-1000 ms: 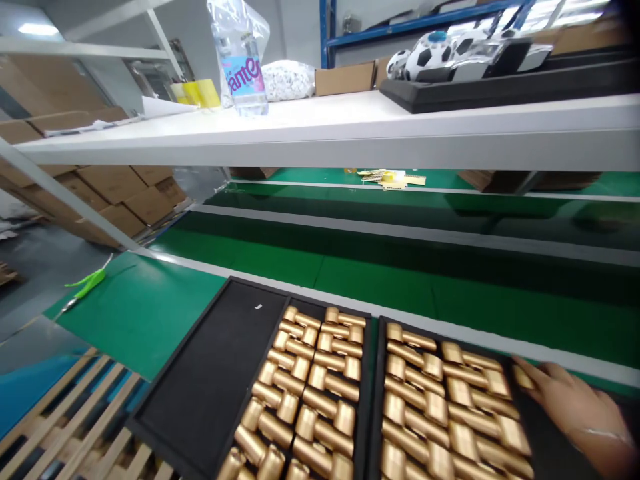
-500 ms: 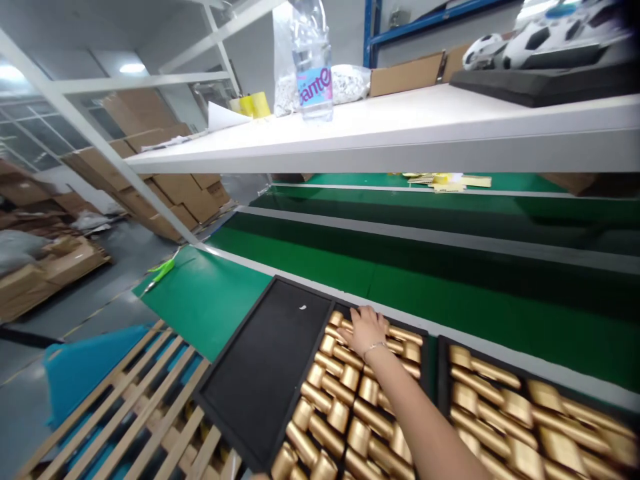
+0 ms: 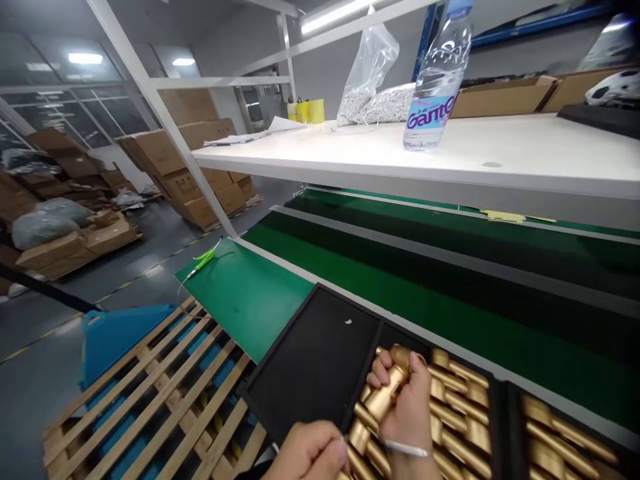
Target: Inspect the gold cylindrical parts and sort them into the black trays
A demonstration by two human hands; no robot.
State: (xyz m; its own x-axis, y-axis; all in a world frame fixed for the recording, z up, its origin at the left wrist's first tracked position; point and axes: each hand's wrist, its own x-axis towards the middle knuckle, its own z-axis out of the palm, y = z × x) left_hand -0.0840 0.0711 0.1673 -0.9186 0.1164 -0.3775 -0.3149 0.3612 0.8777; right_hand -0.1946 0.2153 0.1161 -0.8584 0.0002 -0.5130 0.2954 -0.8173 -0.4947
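Note:
My right hand point(image 3: 407, 400), palm up with a bracelet at the wrist, has its fingers wrapped round a shiny gold cylindrical piece point(image 3: 384, 393). It is held just above a black tray point(image 3: 407, 337) with rows of similar gold pieces point(image 3: 457, 407). At the bottom edge my left hand point(image 3: 313, 453) is closed, fingers curled, close to the tray's near left side. Whether it holds anything is hidden. Left of the gold rows lies a bare black tray section point(image 3: 320, 353) with a small white scrap point(image 3: 349, 321) on it.
A second black tray of gold pieces point(image 3: 555, 433) stands at the right. Behind runs a green conveyor-like surface point(image 3: 400, 293) under a white shelf point(image 3: 350, 150) bearing a water bottle point(image 3: 434, 93). A green-handled tool point(image 3: 205, 259) lies left, above a wooden pallet point(image 3: 165, 393).
My right hand has drawn back from the far end of the gold rows and turned palm up, now gripping a gold piece. My left hand has come into view. The camera has turned left.

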